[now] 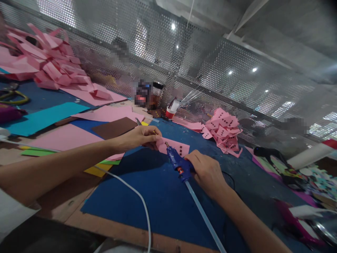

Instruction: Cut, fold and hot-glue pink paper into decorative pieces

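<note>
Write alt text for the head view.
A right hand holds a blue glue gun, its nozzle by a dark-dotted pink strip pinched in the left hand; similar strips lie heaped beyond.

The left hand (149,136) holds a pink strip (176,145) with dark squares; the right hand (207,171) grips a blue hot-glue gun (177,162), a translucent glue stick (204,213) protruding behind.

The site is a craft workshop, indicated by: perforated metal partition (202,70), 12 o'clock; pink cutting heap (56,66), 10 o'clock; glue gun (177,160), 6 o'clock.
</note>
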A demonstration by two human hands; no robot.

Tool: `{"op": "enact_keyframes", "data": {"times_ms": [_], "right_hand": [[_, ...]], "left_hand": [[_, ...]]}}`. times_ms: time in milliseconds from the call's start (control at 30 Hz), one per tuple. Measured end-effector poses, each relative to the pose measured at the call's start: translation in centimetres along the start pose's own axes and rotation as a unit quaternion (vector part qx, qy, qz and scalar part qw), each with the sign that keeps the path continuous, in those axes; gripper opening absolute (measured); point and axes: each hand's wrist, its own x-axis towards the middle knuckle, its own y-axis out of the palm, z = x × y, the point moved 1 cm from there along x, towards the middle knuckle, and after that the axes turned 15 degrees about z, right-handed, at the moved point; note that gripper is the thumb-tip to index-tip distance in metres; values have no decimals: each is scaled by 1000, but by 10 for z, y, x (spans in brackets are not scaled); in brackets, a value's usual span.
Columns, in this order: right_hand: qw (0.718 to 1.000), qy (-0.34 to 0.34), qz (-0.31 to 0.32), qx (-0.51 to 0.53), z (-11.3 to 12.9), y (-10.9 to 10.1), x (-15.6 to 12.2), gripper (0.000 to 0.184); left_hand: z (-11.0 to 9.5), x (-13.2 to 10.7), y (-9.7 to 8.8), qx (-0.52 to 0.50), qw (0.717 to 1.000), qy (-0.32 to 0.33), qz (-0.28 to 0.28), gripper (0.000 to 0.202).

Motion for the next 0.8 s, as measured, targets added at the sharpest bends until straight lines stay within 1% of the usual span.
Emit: {"op": "enact_keyframes", "data": {"times_ms": [233, 400, 800], "right_hand": [[1000, 0, -9, 12, 1, 0, -1, 17], [1000, -5, -7, 15, 1, 2, -1, 23], [1000, 3, -6, 23, 2, 3, 0, 18]], "left_hand": [[-1, 1, 0, -6, 1000, -6, -11, 26], [-1, 0, 0, -3, 1000, -5, -14, 25], [-5, -1, 1, -1, 1000, 4, -10, 25]]}}
